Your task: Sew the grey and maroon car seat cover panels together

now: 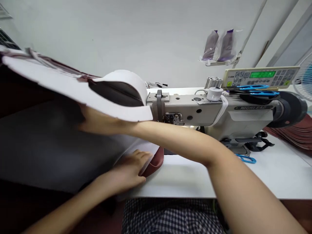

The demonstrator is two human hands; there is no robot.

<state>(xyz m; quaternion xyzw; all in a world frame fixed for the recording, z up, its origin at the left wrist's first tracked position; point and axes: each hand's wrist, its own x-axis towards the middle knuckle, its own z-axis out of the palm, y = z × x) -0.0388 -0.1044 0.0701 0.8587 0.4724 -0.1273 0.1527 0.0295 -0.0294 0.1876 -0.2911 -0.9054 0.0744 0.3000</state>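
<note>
A large padded cover [73, 86], white inside with reddish-brown edges, fills the left side and arches up beside the sewing machine [187, 112]. My left hand [133, 165] lies on the cover's lower white flap near a folded reddish-brown piece [156, 162], fingers spread a little. Reaching across to the left under the raised white edge is my right forearm; my right hand [91, 122] is inside the cover, blurred and shaded, with its fingers hidden. The machine's needle area is mostly behind my right forearm.
A control panel [262, 78] with a green display sits behind the machine. Blue-handled snips [247, 159] lie on the white table [185, 182]. Stacked reddish-brown pieces [297, 133] and a fan [305, 76] are at the right. Two wrapped thread cones [226, 45] hang at the back.
</note>
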